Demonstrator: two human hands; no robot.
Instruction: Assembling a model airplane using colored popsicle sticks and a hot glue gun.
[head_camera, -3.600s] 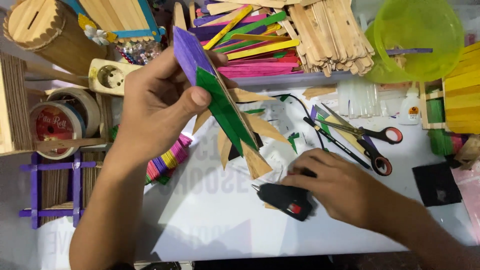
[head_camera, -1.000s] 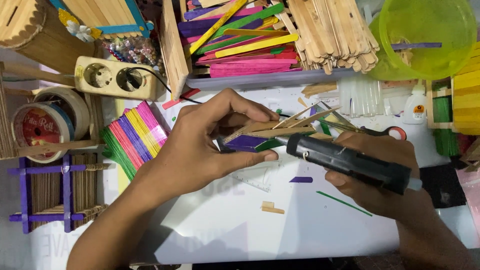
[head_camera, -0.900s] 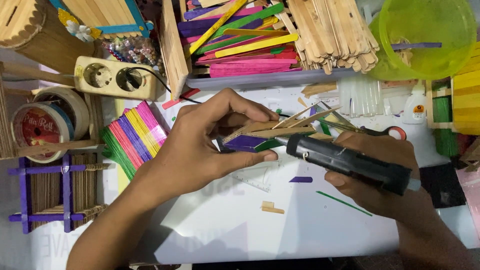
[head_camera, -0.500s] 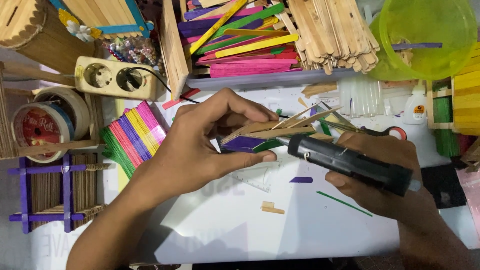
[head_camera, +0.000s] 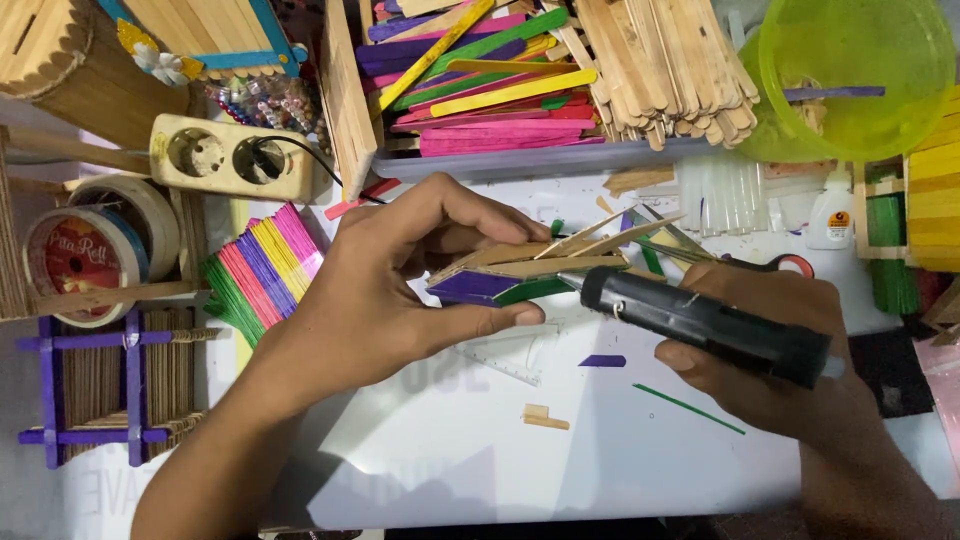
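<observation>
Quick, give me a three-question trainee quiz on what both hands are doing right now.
1. True or false: the right hand holds a black glue gun.
2. What does the left hand hold?
A. scissors
B. a stick piece of purple, green and plain wood
C. a tape roll
3. Fill in: the gun's nozzle points at the ____ end of the stick piece.

Key:
1. True.
2. B.
3. Right, the end away from the left hand's grip.
</observation>
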